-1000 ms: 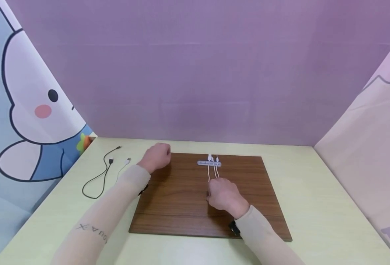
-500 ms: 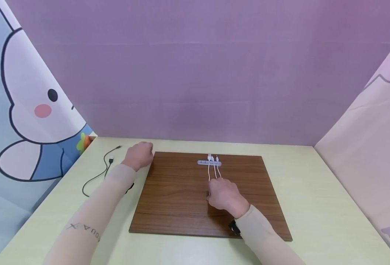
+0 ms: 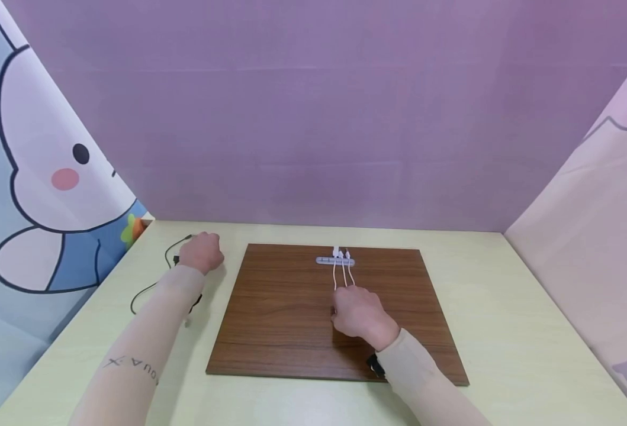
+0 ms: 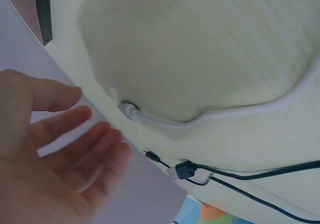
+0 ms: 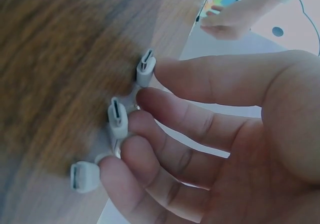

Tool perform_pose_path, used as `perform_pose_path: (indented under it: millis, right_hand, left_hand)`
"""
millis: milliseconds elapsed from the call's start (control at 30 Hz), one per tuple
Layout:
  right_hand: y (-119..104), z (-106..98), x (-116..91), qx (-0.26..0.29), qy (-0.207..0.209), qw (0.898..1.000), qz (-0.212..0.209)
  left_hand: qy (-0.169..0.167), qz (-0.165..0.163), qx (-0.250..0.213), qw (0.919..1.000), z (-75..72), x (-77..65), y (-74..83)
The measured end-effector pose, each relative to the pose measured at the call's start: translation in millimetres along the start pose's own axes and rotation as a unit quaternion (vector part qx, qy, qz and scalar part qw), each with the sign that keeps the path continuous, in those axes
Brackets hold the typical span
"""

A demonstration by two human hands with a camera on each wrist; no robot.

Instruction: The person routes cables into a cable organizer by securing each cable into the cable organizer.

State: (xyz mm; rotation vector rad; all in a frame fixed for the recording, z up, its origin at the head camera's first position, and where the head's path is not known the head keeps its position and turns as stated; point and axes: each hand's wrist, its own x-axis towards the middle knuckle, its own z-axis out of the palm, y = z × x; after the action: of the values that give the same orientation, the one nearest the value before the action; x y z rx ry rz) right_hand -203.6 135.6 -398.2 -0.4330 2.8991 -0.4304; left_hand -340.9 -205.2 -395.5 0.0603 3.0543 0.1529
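Over the pale table left of the brown wooden board (image 3: 281, 319), my left hand (image 3: 201, 253) hovers with fingers loosely bent and nothing in them. The left wrist view shows a white cable (image 4: 225, 114) lying on the table past its fingertips, and a black USB cable (image 4: 250, 175) beyond. My right hand (image 3: 363, 316), low over the board, holds the near ends of white charging cables (image 3: 344, 275); their other ends sit in a pale cable clip (image 3: 324, 260). Three white connectors poke out at its fingertips: an upper connector (image 5: 146, 68), a middle connector (image 5: 118, 119) and a lower connector (image 5: 86, 177).
The board lies flat on the pale table (image 3: 510, 325). A purple backdrop (image 3: 313, 130) rises behind the table, with printed cloth (image 3: 52, 195) on the left and a pale curtain (image 3: 601, 236) on the right.
My left hand has moved left from the board's upper left corner to above the loose cables, now covering part of them. My right hand stays in place on the white cables.
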Motion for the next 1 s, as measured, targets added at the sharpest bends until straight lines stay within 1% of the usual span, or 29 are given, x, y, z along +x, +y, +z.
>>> perform_pose_path:
  millis: [200, 300, 500, 633, 733, 900, 1000]
  right_hand:
    - [-1, -1, 0, -0.005, -0.001, 1.0, 0.0]
    - [-2, -1, -1, -0.005, -0.004, 1.0, 0.0]
    - [-2, -2, -2, -0.005, -0.005, 1.0, 0.001]
    - [-2, -1, -2, -0.001, -0.008, 1.0, 0.002]
    - [-3, -1, -2, 0.001, -0.009, 1.0, 0.005]
    - [-4, -1, -3, 0.004, -0.01, 1.0, 0.006]
    - [-4, -2, -2, 0.002, -0.009, 1.0, 0.006]
  left_hand:
    - [-0.027, -0.045, -0.007, 0.9986, 2.3, -4.1, -6.9]
    - [-0.038, -0.053, -0.008, 0.9979, 4.3, -5.7, -9.1]
    - [-0.033, -0.031, -0.007, 0.9989, 7.3, -1.6, -12.4]
    - [-0.041, -0.022, -0.008, 0.9989, 9.1, 1.6, -14.1]
    - [-0.042, -0.018, -0.012, 0.9989, 10.0, 1.3, -14.9]
    - [-0.046, -0.009, -0.029, 0.9985, 7.5, -2.0, -14.5]
    - [-0.057, 0.005, -0.05, 0.9971, 4.8, -2.9, -11.9]
